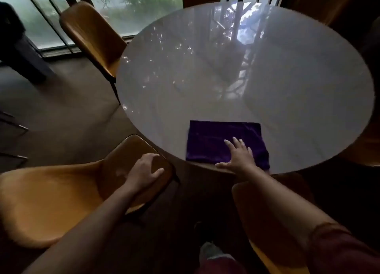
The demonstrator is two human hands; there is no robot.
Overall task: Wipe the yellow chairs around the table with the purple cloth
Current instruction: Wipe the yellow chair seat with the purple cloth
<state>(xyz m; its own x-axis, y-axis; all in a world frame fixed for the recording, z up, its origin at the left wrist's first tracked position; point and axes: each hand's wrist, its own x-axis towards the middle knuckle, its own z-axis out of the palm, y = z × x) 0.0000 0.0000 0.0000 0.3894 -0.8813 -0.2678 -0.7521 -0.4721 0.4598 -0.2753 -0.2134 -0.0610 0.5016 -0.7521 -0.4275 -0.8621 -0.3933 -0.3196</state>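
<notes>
A purple cloth (213, 142) lies folded flat on the near edge of the round white table (246, 72). My right hand (239, 156) rests flat on the cloth's near right part, fingers spread. My left hand (145, 171) grips the top edge of the backrest of a yellow chair (47, 199) at the lower left. A second yellow chair (92, 37) stands at the table's far left. The back of a third yellow chair (265, 228) shows at the bottom right, under my right arm.
Tall windows (133, 10) with dark frames fill the back. A dark piece of furniture (18, 47) stands at the far left. Brown floor (67, 113) lies between the chairs. Another chair edge (366, 146) shows at the right of the table. My foot (209, 251) is at the bottom.
</notes>
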